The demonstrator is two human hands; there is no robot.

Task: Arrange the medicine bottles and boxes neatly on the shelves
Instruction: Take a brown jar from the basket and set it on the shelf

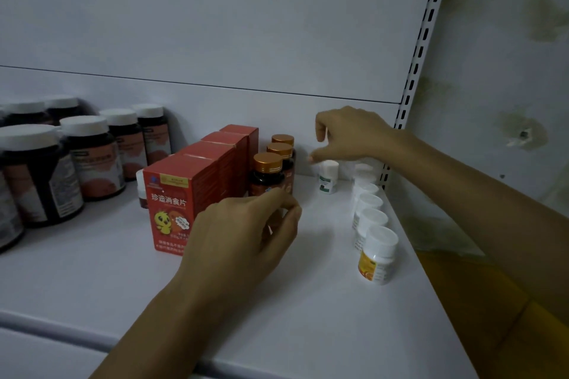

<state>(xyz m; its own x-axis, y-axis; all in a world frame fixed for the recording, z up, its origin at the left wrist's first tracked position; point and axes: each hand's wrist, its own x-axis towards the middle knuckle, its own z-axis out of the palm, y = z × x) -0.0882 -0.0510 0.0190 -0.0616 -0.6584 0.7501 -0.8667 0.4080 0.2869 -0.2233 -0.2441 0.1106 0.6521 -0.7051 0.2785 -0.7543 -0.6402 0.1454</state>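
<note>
On the white shelf (314, 292) stands a row of red boxes (172, 200), and right of it a row of three dark bottles with gold caps (267, 174). My left hand (243, 234) is wrapped around the lower part of the front gold-capped bottle. A small white bottle with a green label (328, 180) stands alone near the back panel. My right hand (348, 135) hovers just above it with thumb and fingers apart and holds nothing. Along the shelf's right edge runs a line of several white-capped bottles (377, 252); the front one has an orange label.
Several large dark jars with white lids (89, 157) crowd the left of the shelf. A small bottle (142, 191) is half hidden behind the red boxes. A slotted upright post (426, 37) bounds the shelf on the right, with a stained wall (508, 71) beyond.
</note>
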